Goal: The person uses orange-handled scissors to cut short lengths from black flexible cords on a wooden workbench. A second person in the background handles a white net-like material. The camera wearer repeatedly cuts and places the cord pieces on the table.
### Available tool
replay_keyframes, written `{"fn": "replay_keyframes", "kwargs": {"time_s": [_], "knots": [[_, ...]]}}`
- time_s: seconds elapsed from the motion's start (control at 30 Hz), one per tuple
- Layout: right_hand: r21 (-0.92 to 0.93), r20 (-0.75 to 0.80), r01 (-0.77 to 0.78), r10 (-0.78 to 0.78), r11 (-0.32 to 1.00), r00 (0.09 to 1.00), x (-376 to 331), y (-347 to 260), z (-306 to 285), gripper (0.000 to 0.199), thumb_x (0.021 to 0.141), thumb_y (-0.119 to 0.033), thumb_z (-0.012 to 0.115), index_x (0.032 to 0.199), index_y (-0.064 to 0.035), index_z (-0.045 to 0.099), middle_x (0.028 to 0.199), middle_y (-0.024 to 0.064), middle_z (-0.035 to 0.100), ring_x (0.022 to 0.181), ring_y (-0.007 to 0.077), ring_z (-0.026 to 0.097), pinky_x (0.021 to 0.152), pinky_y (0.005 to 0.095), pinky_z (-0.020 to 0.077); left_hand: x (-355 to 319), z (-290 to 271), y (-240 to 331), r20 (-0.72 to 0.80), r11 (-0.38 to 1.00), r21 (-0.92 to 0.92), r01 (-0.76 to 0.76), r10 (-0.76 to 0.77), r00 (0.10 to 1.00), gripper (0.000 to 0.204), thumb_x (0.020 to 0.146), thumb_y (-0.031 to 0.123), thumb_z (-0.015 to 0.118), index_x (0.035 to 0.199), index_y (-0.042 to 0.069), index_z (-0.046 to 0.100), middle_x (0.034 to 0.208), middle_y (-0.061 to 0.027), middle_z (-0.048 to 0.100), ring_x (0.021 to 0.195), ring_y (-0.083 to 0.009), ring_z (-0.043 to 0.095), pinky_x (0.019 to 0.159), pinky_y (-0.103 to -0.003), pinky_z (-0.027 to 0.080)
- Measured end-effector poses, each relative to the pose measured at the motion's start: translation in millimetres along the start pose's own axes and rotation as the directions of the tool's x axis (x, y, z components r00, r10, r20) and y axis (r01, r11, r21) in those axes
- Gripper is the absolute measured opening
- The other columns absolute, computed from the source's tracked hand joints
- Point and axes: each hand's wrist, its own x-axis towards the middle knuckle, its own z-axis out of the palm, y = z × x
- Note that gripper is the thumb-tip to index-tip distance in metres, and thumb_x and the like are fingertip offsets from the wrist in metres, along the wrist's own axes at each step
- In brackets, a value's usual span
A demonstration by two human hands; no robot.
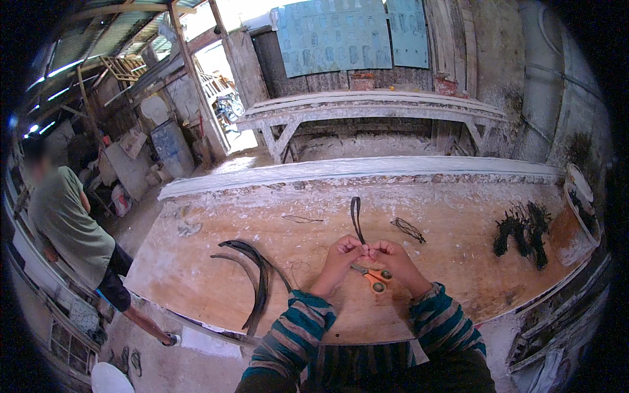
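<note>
Landmark: the orange-handled scissors (375,276), lying flat on the plywood table (458,262).
Strip: a narrow black strip (356,219), folded into a slim loop, stands up just beyond the scissors, its lower end pinched between both hands.
Long axis: runs away from the person, near upright in the picture, leaning slightly left at the top.
Left hand (342,252): just left of the scissors and a little beyond them, fingers closed narrowly on the strip's lower end.
Right hand (392,255): directly over the far side of the scissors, fingers closed on the same end (the two hands touch at the fingertips).
Nearer hand: both meet the strip at one spot; neither is clearly nearer.
Look of strip: dark, thin, flexible, doubled so two legs lie close together.
Left of scissors: long curved black strips (259,281) on the table, well apart.
Right of scissors: a dark tangled heap (522,232), far off; thin wire loops (407,228) nearer.
</note>
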Motion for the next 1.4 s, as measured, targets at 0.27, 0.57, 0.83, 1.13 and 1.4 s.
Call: {"fn": "replay_keyframes", "kwargs": {"time_s": [0.27,0.57,0.83,1.13,1.4], "knots": [[0.316,-0.087,-0.032,0.062,0.948,0.994,4,11,-4,0.009,0.082,-0.011,0.059,0.087,-0.0037,0.059,0.081,0.0007,0.058,0.077,0.0082,0.053,0.070,0.0227,0.0427,1,1,2,0.025,0.997,0.075,-0.025,0.024,0.999,0.008,0.081,0.005,0.061,0.081,0.005,0.053,0.076,-0.0020,0.060,0.068,-0.0079,0.056,0.064,-0.021,0.046],[0.072,-0.204,0.078,-0.062,0.994,0.977,0,-3,0,0.007,0.080,-0.007,0.062,0.084,-0.0012,0.059,0.078,0.0043,0.061,0.073,0.0086,0.055,0.066,0.0217,0.0444,4,-3,-5,0.047,0.985,0.175,0.000,-0.008,0.999,0.011,0.079,0.006,0.064,0.083,0.003,0.053,0.076,-0.0024,0.060,0.068,-0.0082,0.057,0.063,-0.021,0.047],[-0.359,-0.193,0.304,-0.388,0.883,0.901,-6,-9,6,0.006,0.078,-0.003,0.063,0.083,0.0000,0.062,0.075,0.0036,0.062,0.070,0.0088,0.056,0.065,0.0237,0.0449,3,-5,-5,0.042,0.990,0.114,0.086,-0.091,0.995,0.013,0.081,0.009,0.062,0.090,0.003,0.055,0.083,-0.0024,0.061,0.074,-0.0090,0.058,0.067,-0.022,0.047],[-0.515,-0.062,0.396,-0.494,0.760,0.867,-8,-20,6,0.009,0.076,-0.003,0.060,0.084,-0.0017,0.062,0.079,0.0102,0.060,0.075,0.0219,0.059,0.066,0.0302,0.0455,1,-6,0,0.045,0.986,0.091,0.142,-0.147,0.988,0.016,0.082,0.013,0.060,0.096,0.005,0.058,0.088,-0.0036,0.062,0.080,-0.0111,0.059,0.069,-0.024,0.047],[-0.709,0.062,0.524,-0.698,0.472,0.713,-9,-20,5,0.010,0.073,-0.001,0.059,0.083,-0.0031,0.059,0.088,0.0119,0.059,0.077,0.0280,0.058,0.065,0.0342,0.0468,0,-6,2,0.071,0.980,0.064,0.188,-0.193,0.979,0.018,0.082,0.012,0.060,0.097,0.002,0.058,0.091,-0.0046,0.062,0.081,-0.0116,0.059,0.071,-0.025,0.048]]}}
